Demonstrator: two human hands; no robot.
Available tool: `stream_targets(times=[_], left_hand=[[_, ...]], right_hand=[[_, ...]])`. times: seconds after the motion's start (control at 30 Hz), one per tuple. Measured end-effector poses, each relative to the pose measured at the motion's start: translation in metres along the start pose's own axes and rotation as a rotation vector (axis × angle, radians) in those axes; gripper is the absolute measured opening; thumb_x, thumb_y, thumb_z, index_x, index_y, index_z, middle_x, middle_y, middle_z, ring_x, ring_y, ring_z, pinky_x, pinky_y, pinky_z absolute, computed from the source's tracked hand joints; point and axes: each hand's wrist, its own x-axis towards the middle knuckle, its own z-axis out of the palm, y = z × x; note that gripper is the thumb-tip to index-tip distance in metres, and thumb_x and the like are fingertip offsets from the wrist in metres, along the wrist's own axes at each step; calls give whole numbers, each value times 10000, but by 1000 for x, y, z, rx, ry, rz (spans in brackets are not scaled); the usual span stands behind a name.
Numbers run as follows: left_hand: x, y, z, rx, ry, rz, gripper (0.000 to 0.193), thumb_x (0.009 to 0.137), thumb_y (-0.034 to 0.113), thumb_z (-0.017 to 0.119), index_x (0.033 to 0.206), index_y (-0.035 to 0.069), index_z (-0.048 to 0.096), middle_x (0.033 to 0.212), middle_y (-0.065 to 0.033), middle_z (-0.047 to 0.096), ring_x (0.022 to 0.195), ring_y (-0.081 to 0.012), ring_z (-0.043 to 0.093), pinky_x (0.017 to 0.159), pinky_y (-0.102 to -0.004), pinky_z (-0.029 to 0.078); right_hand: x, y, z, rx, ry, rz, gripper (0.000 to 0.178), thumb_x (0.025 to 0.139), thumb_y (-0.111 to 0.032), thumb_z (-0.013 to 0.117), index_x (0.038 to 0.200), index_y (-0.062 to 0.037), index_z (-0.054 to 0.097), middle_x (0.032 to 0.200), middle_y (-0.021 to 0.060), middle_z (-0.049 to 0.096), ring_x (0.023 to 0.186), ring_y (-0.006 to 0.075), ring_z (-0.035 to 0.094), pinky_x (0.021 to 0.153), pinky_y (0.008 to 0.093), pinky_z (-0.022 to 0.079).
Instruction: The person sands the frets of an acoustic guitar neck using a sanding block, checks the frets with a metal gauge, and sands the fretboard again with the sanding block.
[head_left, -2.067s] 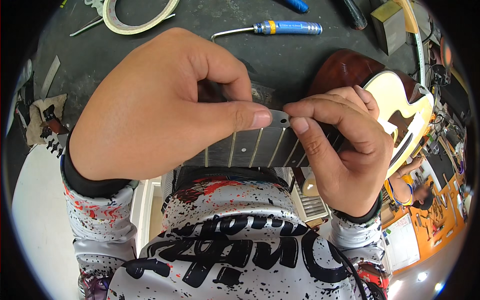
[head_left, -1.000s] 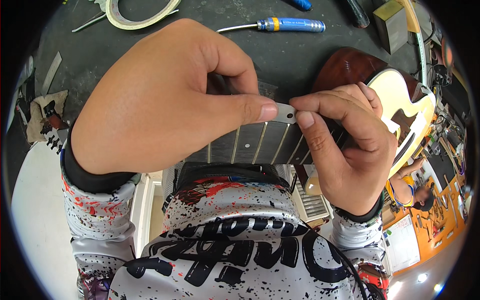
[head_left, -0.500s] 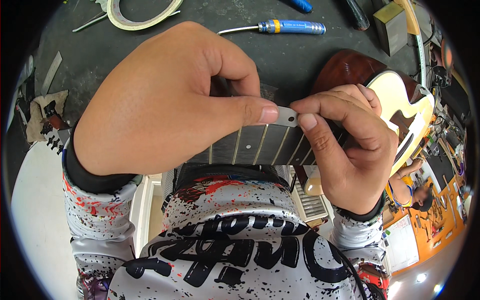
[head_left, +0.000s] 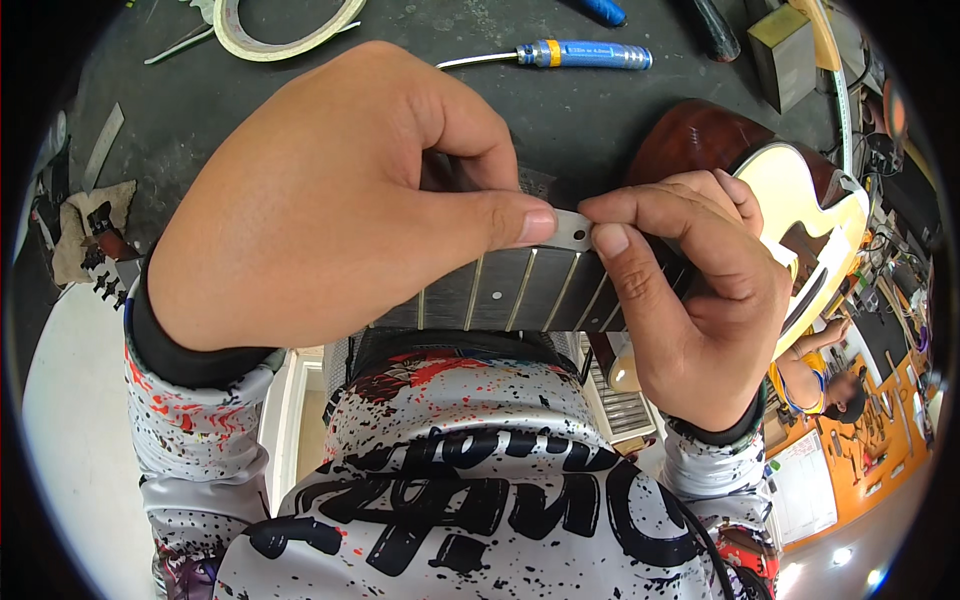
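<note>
A thin metal strip (head_left: 564,226) with a round hole near its right end lies over the dark fretboard (head_left: 470,305) of a guitar. Its left part is pinched between thumb and index finger of my left hand (head_left: 320,210), which hides most of its length. My right hand (head_left: 705,290) grips the strip's holed end with thumb and index fingertips, the other fingers curled in. Below the hands run metal frets and small white dots. To the right is the guitar's pale-topped body (head_left: 850,210) with glossy red-brown sides (head_left: 690,145); tuning pegs (head_left: 108,283) show at the left.
On the dark bench (head_left: 420,90) beyond lie a tape roll (head_left: 228,35), a blue-handled screwdriver (head_left: 595,54), a metal block (head_left: 782,60) and, at left, a flat metal piece (head_left: 104,145). A person (head_left: 815,385) and a tool-covered orange board (head_left: 870,440) appear far right.
My right thumb and fingers have shifted very slightly left along the strip's end. My left hand stays nearly still with the same pinch.
</note>
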Motion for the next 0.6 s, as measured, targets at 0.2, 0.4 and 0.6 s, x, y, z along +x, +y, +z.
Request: stream_targets(times=[0.2, 0.4, 0.6], left_hand=[[0, -1, 0, -2, 0, 9, 200, 927, 116, 790, 813, -22, 702, 702, 11, 632, 634, -20, 546, 558, -197, 410], [0, 0, 0, 6, -7, -26, 202, 927, 115, 789, 812, -25, 701, 692, 15, 625, 626, -15, 538, 546, -200, 402], [0, 0, 0, -7, 4, -27, 203, 930, 118, 788, 811, -22, 701, 692, 16, 625, 627, -13, 540, 547, -197, 404]], right_hand=[[1, 1, 0, 4, -4, -6, 58, 887, -48, 739, 923, -5, 753, 839, 46, 721, 818, 168, 636, 1002, 359, 377], [1, -1, 0, 5, -12, 18, 62, 887, -46, 737, 923, 3, 750, 842, 51, 723, 806, 163, 630, 979, 341, 381], [2, -1, 0, 1, -15, 10, 66, 888, -45, 736, 925, 8, 750, 839, 55, 724, 800, 163, 628, 968, 342, 383]])
